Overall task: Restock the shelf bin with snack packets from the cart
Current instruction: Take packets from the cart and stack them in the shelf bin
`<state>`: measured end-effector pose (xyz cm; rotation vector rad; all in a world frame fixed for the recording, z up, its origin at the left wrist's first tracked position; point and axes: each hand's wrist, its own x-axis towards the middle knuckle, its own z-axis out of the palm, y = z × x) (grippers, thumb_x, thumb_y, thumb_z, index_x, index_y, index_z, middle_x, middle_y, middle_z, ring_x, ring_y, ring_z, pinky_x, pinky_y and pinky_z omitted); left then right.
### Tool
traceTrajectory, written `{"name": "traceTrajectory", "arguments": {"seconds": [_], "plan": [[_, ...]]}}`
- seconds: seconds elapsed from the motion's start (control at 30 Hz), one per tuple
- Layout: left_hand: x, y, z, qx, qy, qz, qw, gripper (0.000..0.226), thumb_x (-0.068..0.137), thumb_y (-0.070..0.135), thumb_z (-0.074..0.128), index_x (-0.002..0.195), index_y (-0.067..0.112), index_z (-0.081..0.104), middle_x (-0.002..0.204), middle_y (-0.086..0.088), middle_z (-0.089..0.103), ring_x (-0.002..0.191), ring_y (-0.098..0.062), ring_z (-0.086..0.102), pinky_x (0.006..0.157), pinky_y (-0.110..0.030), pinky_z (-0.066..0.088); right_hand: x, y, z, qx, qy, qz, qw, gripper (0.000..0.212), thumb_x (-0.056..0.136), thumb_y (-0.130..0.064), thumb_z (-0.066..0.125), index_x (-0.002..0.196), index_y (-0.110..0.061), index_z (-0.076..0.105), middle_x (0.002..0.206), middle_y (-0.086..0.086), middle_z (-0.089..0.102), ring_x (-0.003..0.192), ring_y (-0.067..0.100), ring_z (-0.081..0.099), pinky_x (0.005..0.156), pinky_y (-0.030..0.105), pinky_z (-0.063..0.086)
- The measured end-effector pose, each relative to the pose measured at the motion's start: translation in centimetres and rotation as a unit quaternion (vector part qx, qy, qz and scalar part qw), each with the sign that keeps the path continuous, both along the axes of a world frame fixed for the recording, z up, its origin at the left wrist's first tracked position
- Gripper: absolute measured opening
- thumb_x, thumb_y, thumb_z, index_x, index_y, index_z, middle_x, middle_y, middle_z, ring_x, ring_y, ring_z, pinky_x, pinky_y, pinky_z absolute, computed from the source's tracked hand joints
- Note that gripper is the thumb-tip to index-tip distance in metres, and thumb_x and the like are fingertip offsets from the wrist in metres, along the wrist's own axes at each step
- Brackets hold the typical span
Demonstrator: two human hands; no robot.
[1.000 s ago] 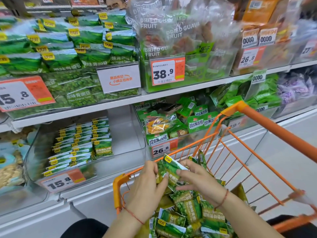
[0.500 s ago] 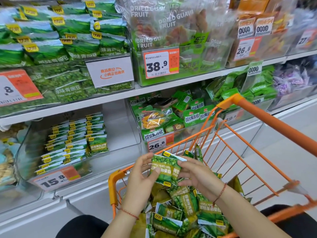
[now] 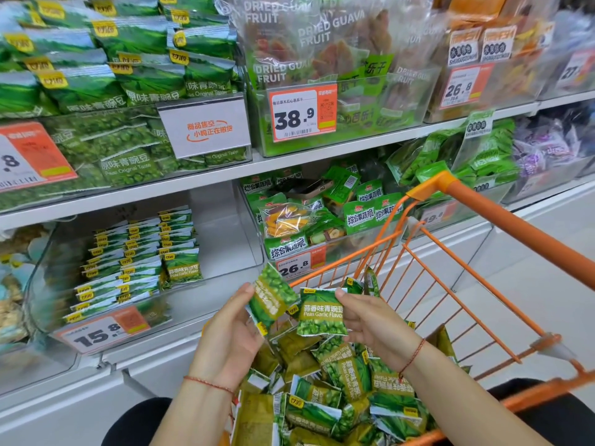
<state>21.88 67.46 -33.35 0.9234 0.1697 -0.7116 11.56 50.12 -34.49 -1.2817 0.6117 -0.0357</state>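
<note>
Left hand (image 3: 230,333) grips one tilted pea packet (image 3: 272,299), right hand (image 3: 375,323) pinches another packet (image 3: 322,313), both above cart (image 3: 483,284).

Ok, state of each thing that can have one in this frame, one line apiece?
left hand: grips a tilted pea packet.
right hand: holds an upright garlic pea packet, label facing the camera.
shelf bin: partly filled, packets stacked at its left, right side bare.
cart: holds a loose heap of packets.
</note>
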Motion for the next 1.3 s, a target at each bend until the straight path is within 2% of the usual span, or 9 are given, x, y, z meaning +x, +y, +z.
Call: {"name": "traceTrajectory", "arguments": {"seconds": [0.17, 0.43, 0.53, 0.63, 0.8, 0.93, 1.03, 1.17, 1.3], "plan": [[-0.1, 0.3, -0.3, 0.077, -0.019, -0.09, 0.993, 0.037, 0.084, 0.015, 0.06, 0.12, 0.011, 0.06, 0.119, -0.012, 0.063, 0.093, -0.025, 0.064, 0.053, -0.03, 0.057, 0.1, 0.2, 0.0, 0.008, 0.037, -0.002, 0.999, 0.018, 0.094, -0.036, 0.053, 0.095, -0.018, 0.057, 0.07, -0.009, 0.032, 0.071, 0.01, 0.047, 0.057, 0.025, 0.052], [0.8, -0.1, 0.5, 0.215, -0.248, -0.343, 0.88, 0.036, 0.086, -0.005, 0.059, 0.117, 0.013, 0.057, 0.115, -0.008, 0.064, 0.103, -0.022, 0.061, 0.089, -0.033, 0.05, 0.2, 0.2, -0.1, 0.039, 0.081, 0.037, 0.995, 0.047, 0.094, -0.037, 0.053, 0.135, -0.017, 0.043, 0.067, -0.004, 0.023, 0.051, 0.008, 0.024, 0.076, 0.042, 0.058], [1.1, -1.2, -0.2, 0.317, -0.376, -0.316, 0.811, 0.036, 0.081, 0.008, 0.071, 0.107, 0.03, 0.059, 0.117, 0.002, 0.06, 0.112, -0.012, 0.056, 0.097, -0.03, 0.046, 0.0, 0.3, 0.0, 0.032, 0.066, 0.074, 0.995, 0.072, 0.084, -0.048, 0.059, 0.143, -0.016, 0.035, 0.076, -0.005, 0.04, 0.058, 0.005, 0.045, 0.082, 0.042, 0.056], [0.3, -2.4, -0.5, 0.355, -0.434, -0.236, 0.794, 0.038, 0.075, 0.017, 0.078, 0.102, 0.035, 0.058, 0.106, 0.007, 0.062, 0.107, -0.01, 0.057, 0.09, -0.025, 0.045, 0.0, 0.5, -0.3, -0.03, 0.057, 0.112, 0.992, 0.105, 0.067, -0.046, 0.071, 0.149, -0.006, 0.018, 0.139, 0.011, 0.043, 0.113, 0.012, 0.053, 0.078, 0.032, 0.058], [-0.2, -1.1, -0.3, 0.375, -0.476, -0.173, 0.777, 0.039, 0.074, 0.031, 0.078, 0.102, 0.033, 0.051, 0.103, 0.018, 0.058, 0.086, -0.004, 0.06, 0.076, -0.021, 0.048, 0.2, 0.1, -0.8, -0.013, 0.054, 0.002, 0.998, 0.089, 0.082, -0.027, 0.07, 0.149, -0.004, 0.017, 0.152, 0.007, 0.028, 0.104, 0.012, 0.049, 0.062, 0.026, 0.056], [-0.5, 1.2, -1.0, 0.386, -0.484, -0.502, 0.604, 0.032, 0.076, 0.032, 0.077, 0.103, 0.034, 0.06, 0.109, 0.015, 0.06, 0.093, 0.002, 0.056, 0.082, -0.019, 0.047, 0.5, -1.0, -1.2, 0.066, 0.035, -0.083, 0.994, 0.085, 0.076, -0.024, 0.074, 0.145, -0.003, 0.029, 0.149, 0.009, 0.033, 0.125, 0.027, 0.04, 0.058, 0.03, 0.057], [-1.7, 1.1, -2.7, 0.393, -0.521, -0.558, 0.512, 0.035, 0.079, 0.031, 0.074, 0.112, 0.027, 0.065, 0.115, 0.01, 0.061, 0.099, -0.002, 0.052, 0.083, -0.021, 0.04, 0.6, -1.2, -1.4, 0.093, 0.034, -0.082, 0.992, 0.058, 0.074, -0.024, 0.072, 0.124, -0.001, 0.053, 0.14, 0.006, 0.042, 0.132, 0.031, 0.036, 0.053, 0.025, 0.055], [-0.5, 1.3, -3.3, 0.397, -0.511, -0.492, 0.583, 0.026, 0.081, 0.034, 0.071, 0.105, 0.023, 0.067, 0.09, 0.011, 0.063, 0.085, -0.002, 0.056, 0.076, -0.022, 0.043, 0.2, -1.2, -1.5, 0.132, 0.031, -0.077, 0.988, 0.065, 0.065, -0.019, 0.076, 0.12, 0.001, 0.047, 0.142, 0.01, 0.039, 0.124, 0.026, 0.044, 0.057, 0.028, 0.057], [1.0, 1.3, -1.5, 0.271, -0.402, -0.345, 0.804, 0.032, 0.081, 0.032, 0.071, 0.109, 0.02, 0.061, 0.099, -0.007, 0.069, 0.09, -0.016, 0.066, 0.08, -0.029, 0.053, 0.5, -0.9, -1.3, 0.162, 0.016, -0.096, 0.982, 0.095, 0.069, -0.007, 0.074, 0.147, -0.001, 0.021, 0.151, 0.013, 0.028, 0.127, 0.025, 0.042, 0.06, 0.032, 0.059]]}}
